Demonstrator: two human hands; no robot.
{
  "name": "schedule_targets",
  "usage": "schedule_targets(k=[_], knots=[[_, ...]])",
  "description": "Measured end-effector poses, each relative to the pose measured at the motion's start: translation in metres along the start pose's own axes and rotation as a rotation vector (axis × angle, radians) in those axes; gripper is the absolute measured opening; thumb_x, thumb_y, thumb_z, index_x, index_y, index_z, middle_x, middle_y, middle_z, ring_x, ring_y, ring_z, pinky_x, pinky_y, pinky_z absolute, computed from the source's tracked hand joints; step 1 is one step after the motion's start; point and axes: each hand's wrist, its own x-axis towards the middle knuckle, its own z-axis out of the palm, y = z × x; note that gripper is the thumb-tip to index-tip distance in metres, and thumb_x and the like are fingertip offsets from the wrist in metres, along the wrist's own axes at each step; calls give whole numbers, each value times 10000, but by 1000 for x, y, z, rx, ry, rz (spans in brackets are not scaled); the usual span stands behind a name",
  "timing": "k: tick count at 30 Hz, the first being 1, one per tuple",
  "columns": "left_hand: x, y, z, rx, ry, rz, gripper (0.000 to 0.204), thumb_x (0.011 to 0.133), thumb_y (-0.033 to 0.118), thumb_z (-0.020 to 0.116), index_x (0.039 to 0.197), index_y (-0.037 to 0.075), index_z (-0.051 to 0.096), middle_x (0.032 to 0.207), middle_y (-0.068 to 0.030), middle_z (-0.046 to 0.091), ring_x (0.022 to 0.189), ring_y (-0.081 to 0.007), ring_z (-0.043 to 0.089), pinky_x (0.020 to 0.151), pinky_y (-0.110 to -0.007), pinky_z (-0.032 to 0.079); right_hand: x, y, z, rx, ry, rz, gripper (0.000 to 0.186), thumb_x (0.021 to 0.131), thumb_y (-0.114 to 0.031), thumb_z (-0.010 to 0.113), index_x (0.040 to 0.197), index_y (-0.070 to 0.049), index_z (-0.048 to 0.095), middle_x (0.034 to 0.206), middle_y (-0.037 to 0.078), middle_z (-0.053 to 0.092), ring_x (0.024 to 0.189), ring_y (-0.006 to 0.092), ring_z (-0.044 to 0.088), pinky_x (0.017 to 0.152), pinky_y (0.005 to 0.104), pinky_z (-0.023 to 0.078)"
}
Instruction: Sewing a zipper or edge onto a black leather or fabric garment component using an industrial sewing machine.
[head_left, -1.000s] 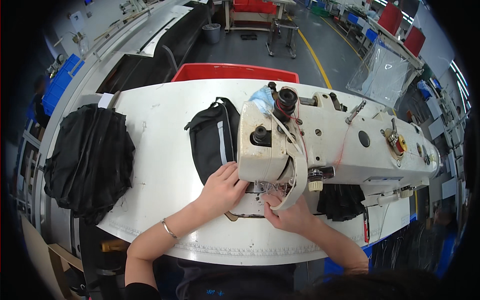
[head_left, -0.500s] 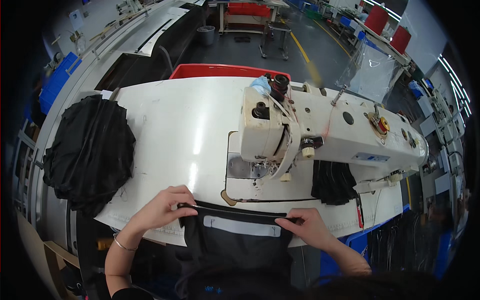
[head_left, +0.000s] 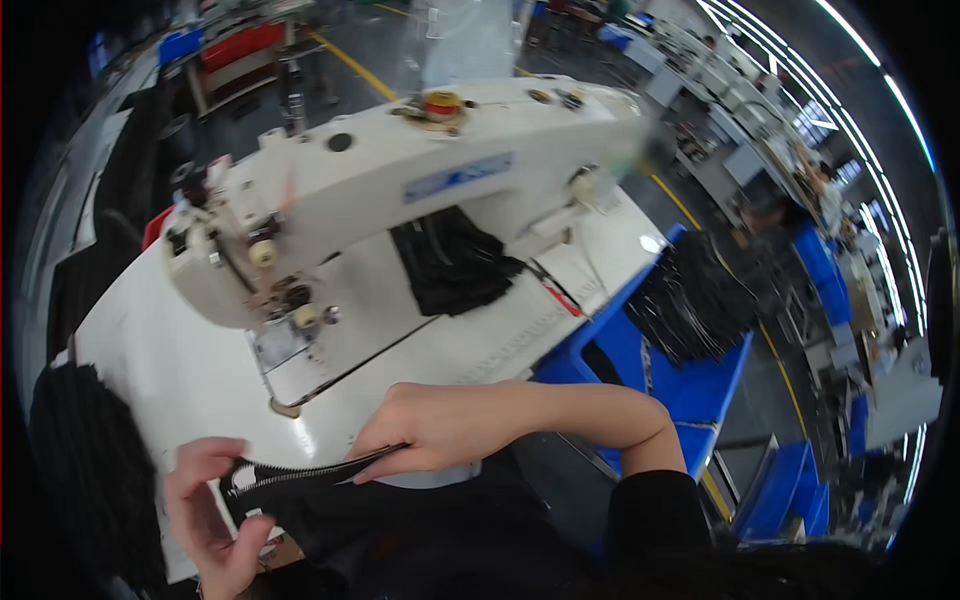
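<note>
A black fabric piece (head_left: 440, 520) with a metal-toothed zipper (head_left: 300, 482) along its upper edge lies at the front edge of the white sewing table (head_left: 140, 350). My right hand (head_left: 430, 425) pinches the zipper edge near its middle, the forearm reaching across from the right. At the left end of the zipper, my left hand (head_left: 215, 515) has its thumb and fingers spread apart around the fabric's end, without a visible pinch. Part of a white strip (head_left: 432, 478) on the fabric shows below my right hand.
Beyond my hands stands a white sewing machine (head_left: 380, 170), with black fabric pieces (head_left: 450, 260) under its arm. Red-handled snips (head_left: 555, 292) lie nearby. A black fabric pile (head_left: 90, 470) is at the left; a blue bin (head_left: 690, 385) and more black pieces (head_left: 695, 300) are at the right.
The view has swung to the right. My right hand has moved along the zipper toward my left hand, and the left fingers have spread from their pinch. The fabric's zipper edge now bends.
</note>
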Motion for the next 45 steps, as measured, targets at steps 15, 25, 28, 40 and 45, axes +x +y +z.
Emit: schedule_targets(k=[15, 25, 28, 40, 45], knots=[[-50, -153, 87, 176, -469, 104, 253, 771, -15, 562, 1023, 11, 559, 1121, -162, 496, 974, -240, 506, 827, -315, 414, -358, 171, 94, -766, 594, 975, 572, 905, -298, 497, 1409, -137, 280, 1386, 175, 363, 1216, 378, 420, 961, 455, 395], [-38, -94, 82, 289, -364, -100, 160, 761, -49, 583, 908, 7, 612, 1006, -152, 574, 915, -278, 547, 803, -324, 444, -358, 304, 121, -1071, 461, 861, 606, 864, -533, 424, 1412, -301, 308, 1478, 205, 146, 1330, 515, 100, 960, 746, 120], [-29, -90, 74, 219, -379, -182, 136, 791, -18, 613, 921, 17, 641, 997, -129, 610, 912, -288, 578, 791, -333, 473, -385, 317, 111, -603, 648, 1065, 579, 873, -354, 459, 1418, -248, 296, 1437, 235, 234, 1316, 461, 222, 1060, 578, 206], [-52, -1, -166, 1103, 447, 78, 121, 768, -40, 648, 879, 9, 636, 933, -82, 589, 862, -228, 572, 714, -299, 466, -141, 58, -19, -1185, 671, -75, 134, 830, -88, 526, 862, -7, 628, 689, 139, 564, 601, 293, 558, 531, 391, 440], [-68, 35, -260, 1104, 252, -182, 275, 735, -59, 641, 993, 35, 652, 1069, -73, 619, 949, -254, 595, 841, -319, 467, 11, 21, 27, -877, 215, -388, 441, 741, -167, 627, 1156, -36, 555, 1102, 190, 559, 985, 329, 555, 808, 420, 461]])
